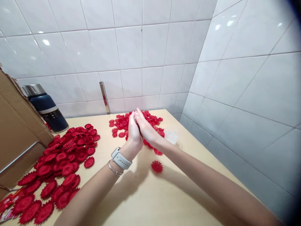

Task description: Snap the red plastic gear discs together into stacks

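While bare table (141, 199) reaches its right edge, left hand (134, 133) meets right hand (147, 130), fingers (141, 120) outstretched.

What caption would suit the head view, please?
Left hand meets right hand above a table bearing red toothed discs.

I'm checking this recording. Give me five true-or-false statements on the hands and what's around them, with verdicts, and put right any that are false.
1. The left hand and right hand are touching each other. True.
2. The watch is on the right wrist. False: the watch is on the left wrist.
3. A lone red disc lies on the bare table nearer the camera than the hands. True.
4. The bottle stands right of the hands. False: the bottle is on the left, beside the cardboard.
5. The wall behind the table is tiled. True.
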The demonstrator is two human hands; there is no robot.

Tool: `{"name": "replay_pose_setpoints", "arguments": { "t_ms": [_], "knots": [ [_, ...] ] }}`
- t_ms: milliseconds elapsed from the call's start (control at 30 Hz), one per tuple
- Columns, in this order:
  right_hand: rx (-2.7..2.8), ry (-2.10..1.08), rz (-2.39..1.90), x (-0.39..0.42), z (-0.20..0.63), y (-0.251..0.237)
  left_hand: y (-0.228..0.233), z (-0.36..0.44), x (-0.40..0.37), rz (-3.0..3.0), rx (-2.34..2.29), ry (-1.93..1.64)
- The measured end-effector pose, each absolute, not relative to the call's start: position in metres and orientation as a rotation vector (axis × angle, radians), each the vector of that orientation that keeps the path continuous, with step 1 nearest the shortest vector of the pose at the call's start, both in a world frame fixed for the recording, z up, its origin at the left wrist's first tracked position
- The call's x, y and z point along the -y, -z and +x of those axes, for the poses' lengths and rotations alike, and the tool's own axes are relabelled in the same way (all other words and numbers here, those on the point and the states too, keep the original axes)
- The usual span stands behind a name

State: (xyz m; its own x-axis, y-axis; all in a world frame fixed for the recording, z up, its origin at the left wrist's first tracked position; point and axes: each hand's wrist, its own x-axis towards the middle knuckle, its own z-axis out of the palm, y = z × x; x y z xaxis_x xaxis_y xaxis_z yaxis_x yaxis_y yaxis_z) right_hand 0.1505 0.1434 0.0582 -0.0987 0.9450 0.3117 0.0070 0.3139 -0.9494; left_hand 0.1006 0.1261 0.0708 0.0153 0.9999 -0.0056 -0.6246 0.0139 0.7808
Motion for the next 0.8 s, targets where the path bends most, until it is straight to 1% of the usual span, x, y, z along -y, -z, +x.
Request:
{"name": "replay_pose_setpoints", "arguments": {
  "t_ms": [133, 267, 367, 467, 567, 667, 800],
  "knots": [
    [1.609, -0.748, -1.225, -0.147, 0.174, -0.074, -0.059, 0.099, -0.13, 0.526, -0.69, -1.246],
    [1.817, -0.631, -1.41, -0.14, 0.226, -0.089, -0.045, 0.087, -0.125, 0.416, -0.736, -1.148],
    [1.919, -0.593, -1.526, -0.13, 0.26, -0.085, -0.04, 0.078, -0.124, 0.382, -0.764, -1.099],
    [1.994, -0.558, -1.605, -0.123, 0.273, -0.072, -0.04, 0.077, -0.126, 0.376, -0.753, -1.06],
    [2.039, -0.509, -1.6, -0.118, 0.27, -0.069, -0.039, 0.083, -0.127, 0.378, -0.725, -1.034],
    [2.059, -0.484, -1.484, -0.109, 0.258, -0.078, -0.038, 0.09, -0.126, 0.392, -0.674, -1.015],
    [2.164, -0.57, -1.274, -0.092, 0.239, -0.084, -0.038, 0.096, -0.125, 0.446, -0.576, -0.985]
  ]
}}
